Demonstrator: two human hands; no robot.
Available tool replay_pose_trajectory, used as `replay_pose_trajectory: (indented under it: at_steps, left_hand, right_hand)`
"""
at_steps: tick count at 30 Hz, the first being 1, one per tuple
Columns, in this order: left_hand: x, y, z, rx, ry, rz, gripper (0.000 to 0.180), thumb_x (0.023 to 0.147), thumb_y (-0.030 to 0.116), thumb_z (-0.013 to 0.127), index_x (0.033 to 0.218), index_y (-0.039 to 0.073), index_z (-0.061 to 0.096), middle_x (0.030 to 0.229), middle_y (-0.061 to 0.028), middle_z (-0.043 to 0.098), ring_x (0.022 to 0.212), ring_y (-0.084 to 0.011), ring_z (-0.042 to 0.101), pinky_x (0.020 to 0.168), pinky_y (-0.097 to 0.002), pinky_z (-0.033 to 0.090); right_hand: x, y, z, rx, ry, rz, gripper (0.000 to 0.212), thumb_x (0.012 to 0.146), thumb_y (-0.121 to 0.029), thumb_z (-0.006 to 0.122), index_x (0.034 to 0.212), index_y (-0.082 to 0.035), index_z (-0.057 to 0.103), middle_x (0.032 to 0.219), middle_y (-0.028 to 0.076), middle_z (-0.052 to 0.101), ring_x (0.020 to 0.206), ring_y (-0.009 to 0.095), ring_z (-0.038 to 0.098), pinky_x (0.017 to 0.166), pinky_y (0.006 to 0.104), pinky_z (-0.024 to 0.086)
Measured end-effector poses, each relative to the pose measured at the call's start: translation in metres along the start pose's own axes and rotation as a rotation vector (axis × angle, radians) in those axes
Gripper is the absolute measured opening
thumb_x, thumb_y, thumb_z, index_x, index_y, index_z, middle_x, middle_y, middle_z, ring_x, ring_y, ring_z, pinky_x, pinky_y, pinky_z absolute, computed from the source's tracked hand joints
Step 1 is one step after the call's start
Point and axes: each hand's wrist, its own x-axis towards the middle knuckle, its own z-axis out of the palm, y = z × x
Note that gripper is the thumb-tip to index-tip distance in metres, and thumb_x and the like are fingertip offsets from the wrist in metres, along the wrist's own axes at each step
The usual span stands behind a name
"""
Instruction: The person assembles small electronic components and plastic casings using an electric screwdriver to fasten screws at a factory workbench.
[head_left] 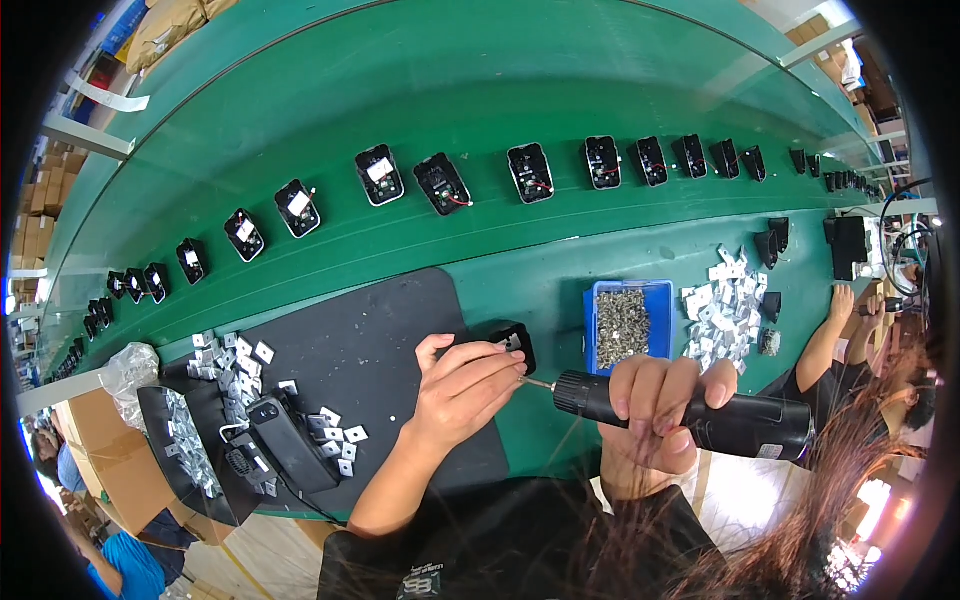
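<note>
My right hand (pixel 655 400) is wrapped round a black electric screwdriver (pixel 745 420), held almost level with its bit pointing left. At the bit's tip, the fingers of my left hand (pixel 460 390) are pinched together; whatever is between them is too small or hidden to make out. Just beyond those fingertips sits a small black plastic housing (pixel 520 345), partly covered by my left hand. A blue bin (pixel 658 292) full of small metal screws (pixel 622 325) stands to the right of the housing, beyond the screwdriver.
Across the far side runs a green conveyor belt (pixel 330 245) with a row of open black housings (pixel 530 172). Loose metal plates lie in piles at right (pixel 722 310) and left (pixel 240 370). A black mat (pixel 385 350) and a black device (pixel 290 445) are at left. Co-workers sit at both sides.
</note>
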Motion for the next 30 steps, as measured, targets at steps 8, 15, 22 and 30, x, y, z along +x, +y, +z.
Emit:
replay_pose_trajectory:
  at_steps: [8, 15, 22, 30]
  left_hand:
    - [-0.002, -0.004, 0.006, 0.072, 0.048, 0.098, 0.020, 0.069, 0.010, 0.074, 0.088, 0.012, 0.070, 0.099, 0.0026, 0.070, 0.093, -0.0135, 0.064, 0.091, -0.0367, 0.031]
    - [-0.003, -0.006, 0.005, 0.060, -0.010, 0.106, 0.025, 0.070, 0.016, 0.075, 0.095, 0.011, 0.069, 0.100, 0.0015, 0.069, 0.094, -0.0156, 0.064, 0.092, -0.0377, 0.031]
    - [0.010, -0.007, -0.004, 0.129, -0.373, -0.258, 0.098, 0.053, 0.038, 0.085, 0.137, 0.010, 0.043, 0.133, -0.0053, 0.050, 0.123, -0.0236, 0.045, 0.104, -0.0503, 0.022]
    - [0.006, -0.001, 0.023, 0.182, -0.307, -0.233, 0.082, 0.056, 0.032, 0.084, 0.129, 0.011, 0.051, 0.118, -0.0026, 0.057, 0.114, -0.0199, 0.051, 0.103, -0.0488, 0.024]
  right_hand:
    - [0.009, 0.009, -0.018, 0.080, -0.139, -0.024, 0.035, 0.084, -0.011, 0.069, 0.110, -0.017, 0.045, 0.073, -0.004, 0.049, 0.057, 0.009, 0.049, 0.057, 0.0270, 0.041]
    - [0.017, 0.011, -0.027, 0.063, -0.317, -0.029, 0.034, 0.085, -0.012, 0.066, 0.111, -0.017, 0.045, 0.075, -0.003, 0.051, 0.058, 0.009, 0.050, 0.055, 0.0255, 0.042]
    - [0.005, 0.032, -0.033, -0.096, -0.116, -0.089, 0.037, 0.084, -0.009, 0.068, 0.108, -0.016, 0.040, 0.073, -0.002, 0.047, 0.057, 0.012, 0.048, 0.057, 0.0293, 0.039]
    - [0.003, 0.045, -0.041, -0.158, -0.117, -0.094, 0.040, 0.078, 0.007, 0.061, 0.105, -0.013, 0.040, 0.069, 0.000, 0.048, 0.056, 0.014, 0.050, 0.059, 0.0332, 0.045]
